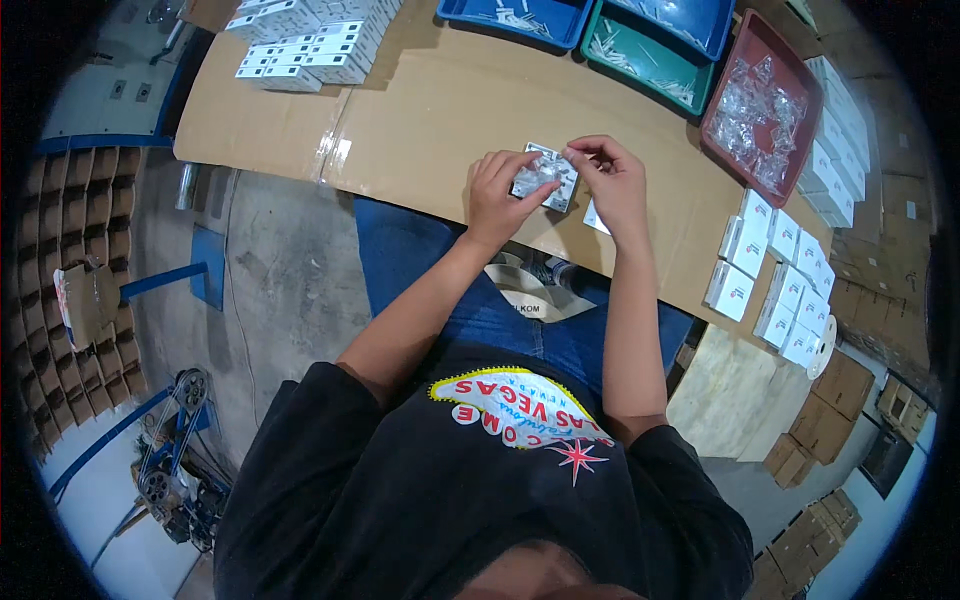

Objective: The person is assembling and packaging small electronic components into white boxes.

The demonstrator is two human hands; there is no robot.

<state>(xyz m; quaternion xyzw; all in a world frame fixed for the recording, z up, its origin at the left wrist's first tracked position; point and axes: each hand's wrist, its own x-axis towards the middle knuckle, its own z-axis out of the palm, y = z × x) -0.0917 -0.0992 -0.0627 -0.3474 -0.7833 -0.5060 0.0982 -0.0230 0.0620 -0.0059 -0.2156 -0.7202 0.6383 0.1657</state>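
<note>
At the near edge of a cardboard-covered table, a small white box point(564, 194) lies between my two hands, its face printed in grey. A crinkled clear plastic packet point(546, 174) rests over it. The thumb and fingers of my left hand point(493, 197) close on this packet from the left. On the other side, my right hand point(618, 190) has its thumb and forefinger pinched together by the box's upper right corner; what they hold, if anything, is too small to make out. A flat white piece point(596, 218) shows partly from beneath the right wrist.
Blue trays point(520, 22) and a green tray point(650, 65) with small white parts stand at the far side. A red tray point(715, 150) holds clear plastic packets. White boxes are stacked far left point(315, 50) and at right point(770, 265).
</note>
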